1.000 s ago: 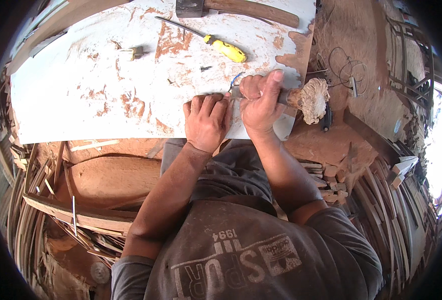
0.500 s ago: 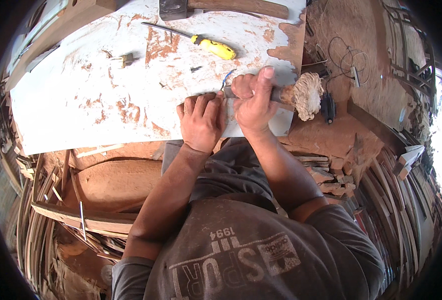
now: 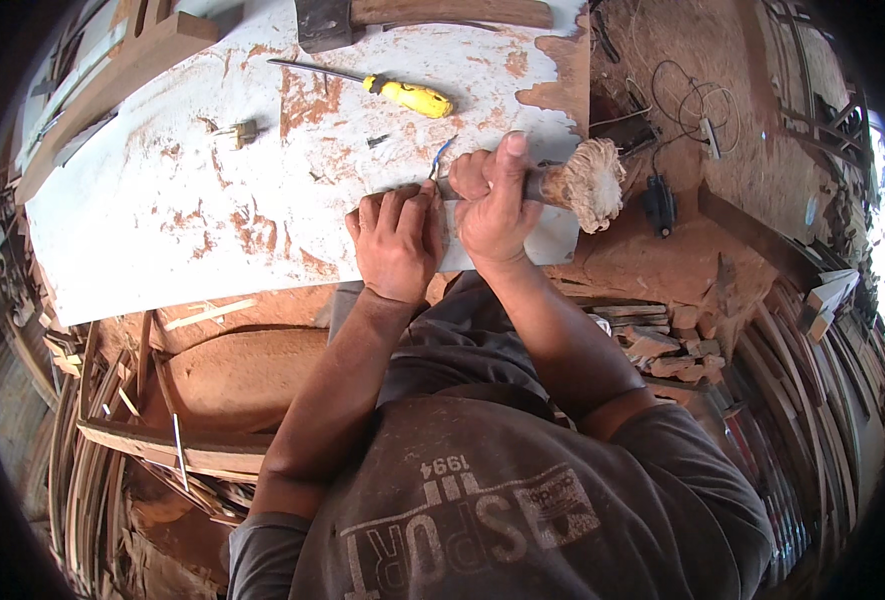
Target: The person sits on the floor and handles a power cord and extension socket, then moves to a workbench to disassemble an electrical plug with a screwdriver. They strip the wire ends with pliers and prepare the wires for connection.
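My right hand is wrapped round the wooden handle of a chisel, thumb up. The handle's frayed, mushroomed end points right. My left hand lies close beside it with bent fingers, over the near part of the white board. A thin blue wire rises from the left fingertips, between the two hands. Most of the chisel blade is hidden by the hands; a grey strip of it shows between them. Beyond lies a yellow-handled screwdriver, its shaft pointing left.
The white, dust-streaked board forms the work surface. A hammer lies at its far edge, a plug to the left and a wooden beam at far left. Coiled cable and a black adapter lie at right.
The whole view has shifted slightly, so the board and tools sit a little further left. Both hands keep nearly the same hold, the wire still between them.
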Demonstrator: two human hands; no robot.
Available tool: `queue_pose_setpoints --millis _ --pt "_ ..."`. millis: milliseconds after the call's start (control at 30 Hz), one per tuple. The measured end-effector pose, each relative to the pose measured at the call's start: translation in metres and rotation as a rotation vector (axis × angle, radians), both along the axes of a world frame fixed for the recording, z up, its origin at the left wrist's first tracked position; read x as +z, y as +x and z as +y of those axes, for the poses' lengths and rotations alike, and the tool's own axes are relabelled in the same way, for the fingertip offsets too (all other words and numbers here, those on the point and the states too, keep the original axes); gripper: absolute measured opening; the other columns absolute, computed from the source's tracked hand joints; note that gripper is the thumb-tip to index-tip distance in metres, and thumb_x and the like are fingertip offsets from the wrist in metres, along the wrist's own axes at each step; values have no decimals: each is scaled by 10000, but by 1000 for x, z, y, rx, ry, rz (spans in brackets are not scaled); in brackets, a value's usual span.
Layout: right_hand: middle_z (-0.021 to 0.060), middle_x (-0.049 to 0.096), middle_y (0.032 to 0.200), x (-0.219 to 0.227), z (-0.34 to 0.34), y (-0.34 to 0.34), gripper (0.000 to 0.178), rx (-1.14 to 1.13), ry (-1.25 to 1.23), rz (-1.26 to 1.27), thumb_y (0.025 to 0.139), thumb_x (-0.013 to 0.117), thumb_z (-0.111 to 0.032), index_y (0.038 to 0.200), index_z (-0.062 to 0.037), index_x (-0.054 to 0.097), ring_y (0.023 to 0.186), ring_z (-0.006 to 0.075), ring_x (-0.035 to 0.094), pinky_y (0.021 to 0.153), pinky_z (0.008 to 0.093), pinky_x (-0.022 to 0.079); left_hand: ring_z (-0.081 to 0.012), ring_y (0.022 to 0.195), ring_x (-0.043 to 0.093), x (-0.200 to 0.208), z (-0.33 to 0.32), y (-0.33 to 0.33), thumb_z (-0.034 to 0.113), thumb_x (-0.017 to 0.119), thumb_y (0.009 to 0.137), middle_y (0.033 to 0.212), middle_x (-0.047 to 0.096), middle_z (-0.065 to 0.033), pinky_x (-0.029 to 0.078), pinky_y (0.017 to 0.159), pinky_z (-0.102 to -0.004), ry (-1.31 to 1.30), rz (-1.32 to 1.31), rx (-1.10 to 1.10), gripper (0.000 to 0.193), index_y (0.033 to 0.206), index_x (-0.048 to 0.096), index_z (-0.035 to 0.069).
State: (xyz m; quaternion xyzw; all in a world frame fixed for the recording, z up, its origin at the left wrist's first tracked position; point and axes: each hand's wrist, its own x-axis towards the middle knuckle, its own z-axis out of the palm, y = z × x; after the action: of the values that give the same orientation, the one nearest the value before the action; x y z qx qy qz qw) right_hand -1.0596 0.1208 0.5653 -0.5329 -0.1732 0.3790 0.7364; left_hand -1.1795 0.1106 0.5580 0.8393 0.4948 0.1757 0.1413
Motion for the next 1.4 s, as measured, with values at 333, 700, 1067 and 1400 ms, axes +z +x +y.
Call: queue_pose_setpoints --millis 333,700,1067,1400 --pt "-39 220 551 0 -8 -2 513 0 16 84 1097 466 -336 659 -164 261 493 107 192 491 319 226 -275 901 559 -12 -1 0 165 700 876 962 648 -38 400 817 -432 55 -40 4 236 1111 705 142" --pt "229 650 946 1 -12 65 307 187 -588 -794 977 644 -201 1158 35 568 848 406 656 758 483 509 -311 925 584 0 0 5 208 730 848 994 648 -78 427 838 -454 30 -97 74 258 1081 695 102" --pt "189 718 906 -5 -10 92 383 309 -721 -1031 908 740 -280 1196 -57 619 859 387 698 760 502 540 -320 868 701 38 14 12 114 700 878 968 717 -152 547 803 -376 -452 -358 231 165 1023 705 35" --pt "84 739 900 101 -21 25 257 648 -196 -322 928 769 -234 1036 -13 696 816 142 694 689 271 553 -95 804 640 107 10 -21 91 697 980 900 695 -66 537 714 -253 -821 -1119 310 163 1074 652 -35"
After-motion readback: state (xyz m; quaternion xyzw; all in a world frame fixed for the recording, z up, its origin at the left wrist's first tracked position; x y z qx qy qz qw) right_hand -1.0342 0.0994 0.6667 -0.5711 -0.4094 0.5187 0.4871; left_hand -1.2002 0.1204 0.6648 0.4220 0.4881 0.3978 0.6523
